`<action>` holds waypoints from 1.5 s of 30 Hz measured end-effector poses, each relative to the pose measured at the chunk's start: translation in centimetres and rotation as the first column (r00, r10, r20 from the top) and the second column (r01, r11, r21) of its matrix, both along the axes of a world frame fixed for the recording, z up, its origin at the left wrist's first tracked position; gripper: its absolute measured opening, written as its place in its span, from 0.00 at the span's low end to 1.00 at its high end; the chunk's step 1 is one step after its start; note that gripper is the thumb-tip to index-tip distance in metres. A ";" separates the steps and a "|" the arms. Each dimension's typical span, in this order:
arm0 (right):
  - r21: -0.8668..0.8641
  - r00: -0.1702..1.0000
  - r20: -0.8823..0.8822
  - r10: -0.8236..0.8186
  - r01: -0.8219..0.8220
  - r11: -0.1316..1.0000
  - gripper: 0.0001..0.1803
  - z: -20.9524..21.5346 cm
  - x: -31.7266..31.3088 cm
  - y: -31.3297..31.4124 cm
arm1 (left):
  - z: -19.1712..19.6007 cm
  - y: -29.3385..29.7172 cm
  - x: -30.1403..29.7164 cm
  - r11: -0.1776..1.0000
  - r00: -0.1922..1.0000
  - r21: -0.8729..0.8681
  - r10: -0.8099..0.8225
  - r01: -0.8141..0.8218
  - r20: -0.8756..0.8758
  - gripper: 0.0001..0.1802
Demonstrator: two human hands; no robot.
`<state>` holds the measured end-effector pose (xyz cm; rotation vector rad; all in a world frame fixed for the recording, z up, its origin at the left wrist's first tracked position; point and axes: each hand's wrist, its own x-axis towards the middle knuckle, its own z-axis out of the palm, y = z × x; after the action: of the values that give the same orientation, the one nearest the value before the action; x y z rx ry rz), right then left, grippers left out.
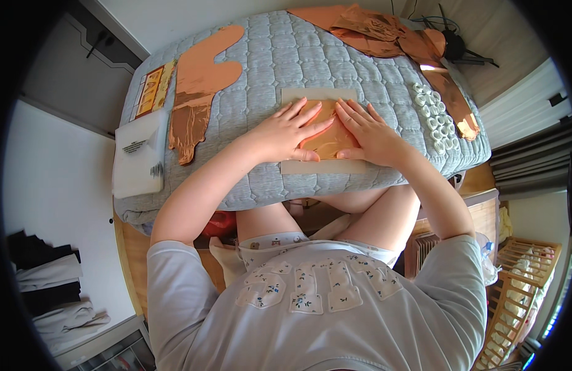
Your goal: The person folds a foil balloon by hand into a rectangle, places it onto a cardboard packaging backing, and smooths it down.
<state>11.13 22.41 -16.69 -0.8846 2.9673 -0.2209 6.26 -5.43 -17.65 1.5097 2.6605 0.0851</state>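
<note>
A folded copper-coloured foil sheet, looking like a flat foil balloon [327,147], lies on a grey-beige cardboard piece [320,167] on the quilted mattress. My left hand [293,131] rests on the foil's left side, fingers spread and pointing up and inward. On its right side lies my right hand [367,133], palm down with fingers stretched out. Both thumbs reach toward the foil's near edge. My palms and fingers hide part of the foil.
Another flat copper foil balloon [202,77] lies on the left, beside a printed card [151,89] and a white plastic packet [139,154]. More crumpled copper foil [375,31] sits at the far right. Several small white rolls [435,117] are grouped near the mattress's [267,62] right side.
</note>
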 end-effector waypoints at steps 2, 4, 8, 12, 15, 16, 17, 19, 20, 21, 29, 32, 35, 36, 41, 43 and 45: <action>-0.013 0.998 0.020 0.053 -0.053 0.999 0.64 0.4 -0.5 0.9 | 0.6 0.0 -0.1 1.000 1.000 -0.016 -0.010 0.010 0.012 0.51; 0.048 0.991 0.084 0.102 -0.106 0.993 0.71 1.0 -0.9 1.5 | 1.1 -0.2 -0.2 0.997 0.999 -0.068 -0.026 0.024 -0.019 0.52; 0.054 0.987 0.129 0.091 -0.098 0.994 0.76 1.9 -1.1 1.8 | 1.0 -0.4 -0.3 0.998 0.999 -0.045 -0.037 0.036 -0.021 0.53; 0.076 0.985 0.144 0.099 -0.111 0.991 0.77 2.0 -1.3 2.0 | 1.0 -0.3 -0.4 0.999 0.999 -0.023 -0.041 0.040 -0.027 0.53; 0.052 0.981 0.177 0.082 -0.093 0.994 0.73 2.5 -1.4 1.9 | 1.2 0.0 -0.2 0.999 1.000 -0.030 -0.027 0.027 0.000 0.54; 0.030 0.978 0.198 0.063 -0.071 0.997 0.70 2.9 -1.4 1.7 | 1.4 0.0 -0.2 0.999 1.000 -0.039 -0.017 0.018 0.017 0.54; 0.031 0.979 0.194 0.066 -0.073 0.997 0.70 3.3 -1.2 0.7 | 1.5 0.0 -0.2 0.999 1.000 -0.038 -0.015 0.015 0.013 0.54; -0.121 0.961 0.204 -0.186 0.213 0.970 0.60 3.7 -0.5 -3.0 | 1.7 -0.1 -0.2 0.999 0.997 0.034 -0.004 0.002 0.080 0.53; -0.120 0.962 0.200 -0.187 0.214 0.969 0.60 3.3 -0.1 -4.8 | 1.6 -0.1 -0.3 0.999 0.997 0.035 -0.006 0.003 0.075 0.53; -0.120 0.981 0.025 -0.194 0.195 0.973 0.56 2.3 0.1 -6.6 | 1.3 -0.2 -0.4 0.998 0.998 0.058 -0.020 0.017 0.058 0.53; -0.292 0.932 -0.257 -0.254 0.176 0.940 0.49 -1.6 1.2 -8.3 | 0.2 -0.9 -0.1 0.902 0.925 0.401 -0.007 -0.158 0.381 0.64; -0.265 0.940 -0.227 -0.256 0.194 0.945 0.48 -2.0 0.8 -8.3 | 0.1 -0.7 0.1 0.904 0.959 0.386 0.081 -0.186 0.273 0.72; -0.145 0.938 -0.234 -0.254 0.225 0.963 0.48 -2.0 0.9 -8.5 | 0.4 -1.2 0.4 0.953 0.961 0.126 0.276 -0.276 0.020 0.79; -0.135 0.941 -0.223 -0.255 0.230 0.964 0.48 -1.8 0.9 -8.5 | 0.7 -1.5 0.4 0.951 0.956 0.104 0.285 -0.291 0.066 0.80; -0.126 0.946 -0.209 -0.250 0.227 0.966 0.49 -1.6 0.9 -8.5 | 1.6 -2.4 0.5 0.949 0.946 0.057 0.304 -0.312 0.112 0.82; -0.130 0.947 -0.202 -0.251 0.228 0.965 0.51 -1.5 0.8 -8.7 | 1.9 -3.2 1.4 0.939 0.939 0.043 0.338 -0.341 0.063 0.80; -0.142 0.945 -0.207 -0.254 0.228 0.963 0.51 -1.6 0.8 -8.7 | 2.8 -4.9 2.6 0.921 0.921 0.032 0.388 -0.389 0.035 0.74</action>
<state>11.92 13.74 -18.30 -0.5855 3.3038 -0.3246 8.90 -10.30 -14.81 0.9547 2.9095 0.1797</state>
